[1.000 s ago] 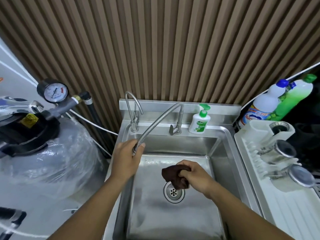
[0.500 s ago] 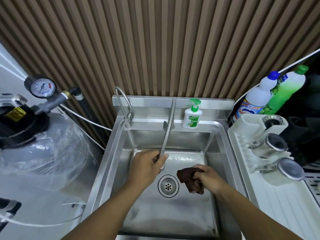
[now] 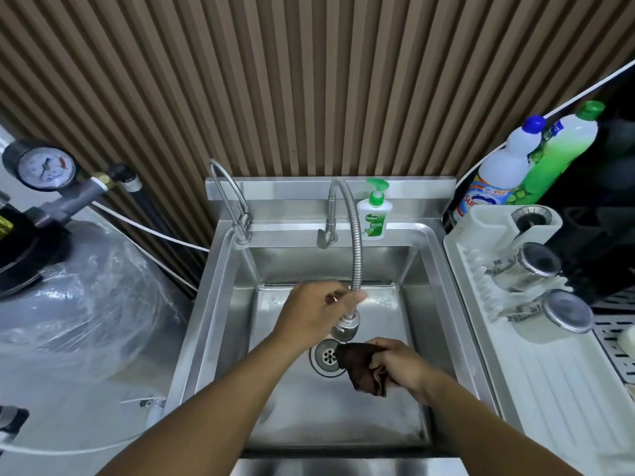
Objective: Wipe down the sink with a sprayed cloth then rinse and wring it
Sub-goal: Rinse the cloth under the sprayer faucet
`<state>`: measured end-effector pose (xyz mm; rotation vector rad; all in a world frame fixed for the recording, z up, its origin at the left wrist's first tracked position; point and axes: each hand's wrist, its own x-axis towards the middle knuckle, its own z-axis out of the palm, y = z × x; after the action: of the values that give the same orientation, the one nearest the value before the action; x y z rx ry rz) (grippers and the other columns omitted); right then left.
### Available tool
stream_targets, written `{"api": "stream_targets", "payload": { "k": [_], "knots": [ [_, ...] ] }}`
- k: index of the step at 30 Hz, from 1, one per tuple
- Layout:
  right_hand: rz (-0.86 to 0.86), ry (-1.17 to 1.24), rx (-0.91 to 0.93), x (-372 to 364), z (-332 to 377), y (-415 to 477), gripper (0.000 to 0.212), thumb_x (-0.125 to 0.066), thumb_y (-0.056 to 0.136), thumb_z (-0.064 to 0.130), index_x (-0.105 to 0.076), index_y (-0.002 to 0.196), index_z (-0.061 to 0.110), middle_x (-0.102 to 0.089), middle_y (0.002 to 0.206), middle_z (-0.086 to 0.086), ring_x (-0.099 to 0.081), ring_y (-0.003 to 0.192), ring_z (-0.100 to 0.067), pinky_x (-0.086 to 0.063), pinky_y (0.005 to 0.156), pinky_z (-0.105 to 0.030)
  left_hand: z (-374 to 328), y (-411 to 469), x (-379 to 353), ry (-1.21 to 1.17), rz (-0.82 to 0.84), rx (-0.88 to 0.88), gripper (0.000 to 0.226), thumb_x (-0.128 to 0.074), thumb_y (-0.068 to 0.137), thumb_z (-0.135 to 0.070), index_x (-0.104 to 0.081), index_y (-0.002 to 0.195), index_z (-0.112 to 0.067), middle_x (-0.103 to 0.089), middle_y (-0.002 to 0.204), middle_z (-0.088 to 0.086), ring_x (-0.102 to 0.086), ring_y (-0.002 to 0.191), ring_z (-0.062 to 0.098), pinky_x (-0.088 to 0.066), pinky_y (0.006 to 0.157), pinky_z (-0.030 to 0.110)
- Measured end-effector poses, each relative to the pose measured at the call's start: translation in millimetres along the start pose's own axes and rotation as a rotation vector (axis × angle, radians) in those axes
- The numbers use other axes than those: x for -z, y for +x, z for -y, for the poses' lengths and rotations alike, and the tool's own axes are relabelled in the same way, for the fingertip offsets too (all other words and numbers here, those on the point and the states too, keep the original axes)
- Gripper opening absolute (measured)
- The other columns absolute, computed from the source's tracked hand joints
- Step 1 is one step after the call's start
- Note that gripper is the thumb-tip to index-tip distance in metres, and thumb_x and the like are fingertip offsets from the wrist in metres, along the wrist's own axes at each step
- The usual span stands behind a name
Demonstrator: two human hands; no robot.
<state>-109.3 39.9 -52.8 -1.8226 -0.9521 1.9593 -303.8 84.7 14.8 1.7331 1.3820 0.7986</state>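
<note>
A steel sink [image 3: 220, 304] fills the middle of the head view, its round drain [image 3: 326, 357] near the centre. My left hand [image 3: 316, 310] grips the flexible metal faucet hose [image 3: 357, 249] just above its spray head [image 3: 345, 326], which points down beside the drain. My right hand [image 3: 398, 365] holds a bunched dark brown cloth [image 3: 360, 371] low in the basin, right of the drain and just under the spray head. No running water is visible.
A second thin tap [image 3: 237, 207] stands at the sink's back left, a green-pump soap bottle [image 3: 374, 218] at the back ledge. A white drying rack [image 3: 515, 355] with steel cups lies right, cleaner bottles [image 3: 536, 159] behind it. A wrapped tank with gauge [image 3: 44, 170] stands left.
My left hand has swung the hose from the sink's left side to the middle, bringing the spray head over the drain. My right hand has kept the cloth low beside the drain.
</note>
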Motion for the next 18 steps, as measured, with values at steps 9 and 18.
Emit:
{"api": "stream_targets", "payload": {
  "k": [9, 18],
  "knots": [
    [-0.008, 0.112, -0.028, -20, -11, 2, 0.039, -0.043, 0.081, -0.008, -0.068, 0.107, 0.006, -0.067, 0.075, -0.011, -0.06, 0.062, -0.021, -0.049, 0.055, -0.027, 33, 103, 17, -0.061, -0.148, 0.396, 0.056, -0.06, 0.094, -0.049, -0.052, 0.141, -0.02, -0.062, 0.13, 0.002, -0.057, 0.121, 0.022, -0.045, 0.098, 0.032],
    [-0.041, 0.228, 0.028, -30, -5, -4, 0.043, -0.041, 0.081, -0.01, -0.069, 0.108, 0.008, -0.066, 0.073, -0.01, -0.057, 0.058, -0.02, -0.045, 0.055, -0.027, 48, 163, -9, 0.124, -0.093, 0.547, 0.04, -0.045, 0.101, -0.04, -0.066, 0.093, -0.006, -0.066, 0.101, 0.014, -0.06, 0.099, 0.034, -0.037, 0.073, 0.03]
  ]
}}
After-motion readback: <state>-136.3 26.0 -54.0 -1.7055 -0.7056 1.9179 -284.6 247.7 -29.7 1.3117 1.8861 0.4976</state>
